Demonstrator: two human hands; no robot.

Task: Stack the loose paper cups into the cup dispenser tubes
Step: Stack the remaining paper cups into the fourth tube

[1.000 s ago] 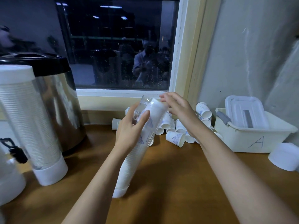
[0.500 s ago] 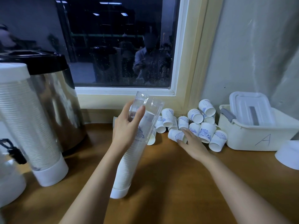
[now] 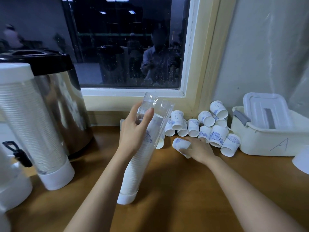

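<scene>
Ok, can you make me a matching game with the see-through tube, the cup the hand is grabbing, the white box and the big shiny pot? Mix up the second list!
Things:
1. clear tube
2. loose cup
3. white box
4. shiny urn

States:
a. has a letter A written on its side
b. has a black lid on top
c. tilted, held by the left hand
d. on its side, pinched by the right hand

Pairs: 1-c, 2-d, 3-a, 4-b
</scene>
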